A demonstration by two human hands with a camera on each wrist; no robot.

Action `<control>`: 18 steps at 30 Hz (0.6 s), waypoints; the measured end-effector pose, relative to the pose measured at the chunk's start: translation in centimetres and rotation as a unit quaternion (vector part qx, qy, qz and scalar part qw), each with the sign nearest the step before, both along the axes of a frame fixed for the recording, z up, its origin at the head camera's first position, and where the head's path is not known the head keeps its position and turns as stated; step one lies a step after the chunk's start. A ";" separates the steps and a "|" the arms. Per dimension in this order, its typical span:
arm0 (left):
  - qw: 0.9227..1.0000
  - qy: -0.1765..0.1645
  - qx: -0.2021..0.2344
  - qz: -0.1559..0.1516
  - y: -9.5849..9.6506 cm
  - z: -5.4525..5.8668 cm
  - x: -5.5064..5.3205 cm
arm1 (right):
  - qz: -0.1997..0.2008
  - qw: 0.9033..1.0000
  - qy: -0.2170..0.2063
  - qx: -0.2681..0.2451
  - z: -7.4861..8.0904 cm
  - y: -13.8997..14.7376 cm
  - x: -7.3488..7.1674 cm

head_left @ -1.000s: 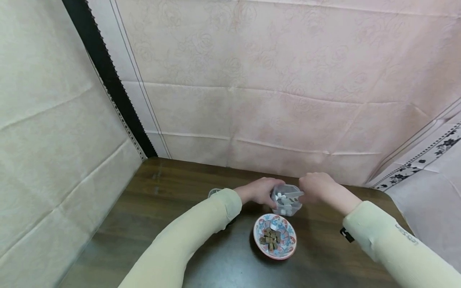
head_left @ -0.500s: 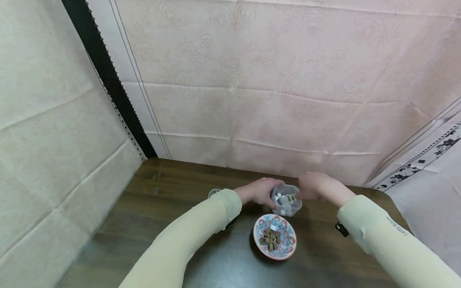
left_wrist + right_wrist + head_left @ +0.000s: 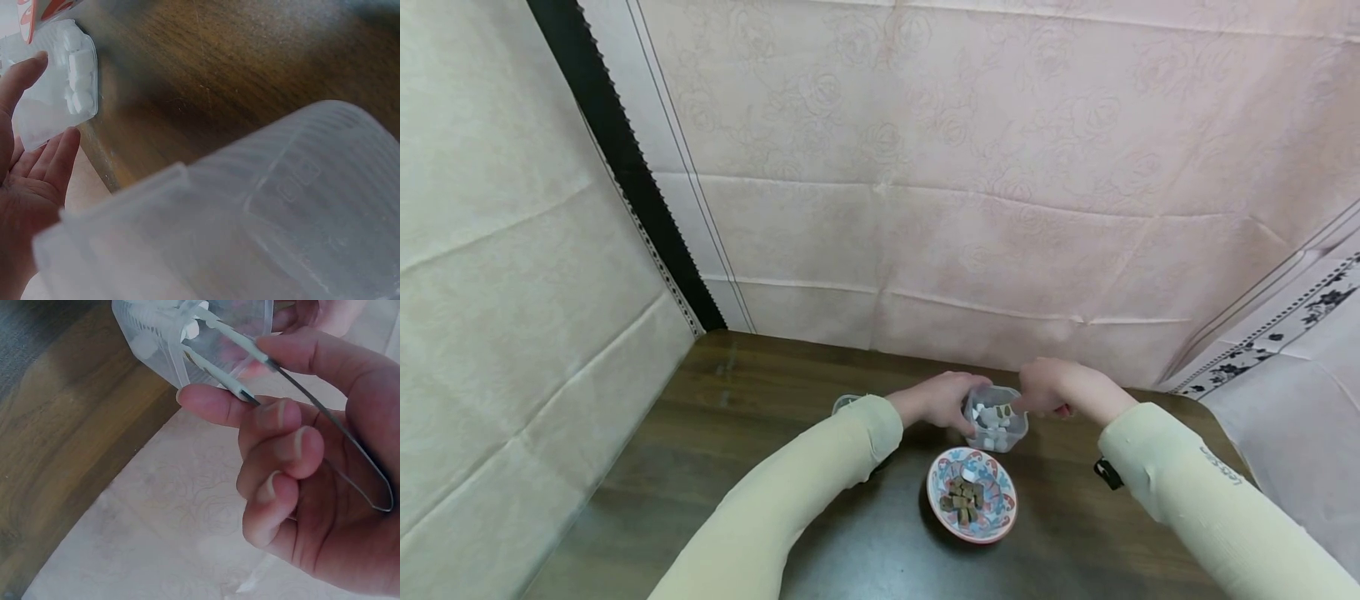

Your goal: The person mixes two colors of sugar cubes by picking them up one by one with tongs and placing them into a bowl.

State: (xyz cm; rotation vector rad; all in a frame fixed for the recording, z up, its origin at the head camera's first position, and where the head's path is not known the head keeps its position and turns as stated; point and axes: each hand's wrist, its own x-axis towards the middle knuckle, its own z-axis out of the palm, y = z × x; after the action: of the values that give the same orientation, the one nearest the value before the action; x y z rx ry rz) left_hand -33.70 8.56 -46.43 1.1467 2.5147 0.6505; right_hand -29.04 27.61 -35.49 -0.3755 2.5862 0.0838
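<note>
My left hand (image 3: 942, 397) grips the side of a clear plastic container (image 3: 1019, 427), thumb and fingers on either side of it. Several white lumps (image 3: 80, 81) lie inside that container. My right hand (image 3: 1051, 385) pinches a pair of thin metal tongs with pale green tips (image 3: 237, 340), the handle's bend resting in the palm. Both tips reach into the container, close to a white lump (image 3: 190, 328); whether they clasp it I cannot tell. Just in front stands a patterned bowl (image 3: 1002, 482) with several brown cubes (image 3: 962, 500) and one white piece (image 3: 970, 476).
A second clear container (image 3: 300, 206) stands near my left wrist; in the head view my sleeve mostly hides it. The dark wooden table (image 3: 760, 383) ends at the back against a pale cloth (image 3: 925, 250), with more cloth at both sides.
My right hand has shifted slightly left, bringing the tongs from over the container's right rim down among the white lumps. The left hand, container and bowl stay in place.
</note>
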 end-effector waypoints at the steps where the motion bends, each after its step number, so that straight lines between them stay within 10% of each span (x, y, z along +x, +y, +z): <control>1: 1.000 0.000 0.000 0.000 0.0 0.0 0.0 | -0.003 1.000 -0.003 -0.001 0.0 0.0 0.0; 18: 1.000 0.007 -0.002 -0.006 0.0 0.0 0.1 | -0.022 1.000 0.000 0.020 0.1 -1.4 0.4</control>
State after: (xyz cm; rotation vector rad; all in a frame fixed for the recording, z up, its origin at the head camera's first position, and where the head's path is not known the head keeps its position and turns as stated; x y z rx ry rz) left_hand -33.63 8.52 -46.48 1.1679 2.5167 0.6363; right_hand -28.68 26.23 -35.36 -0.3028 2.5878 0.1209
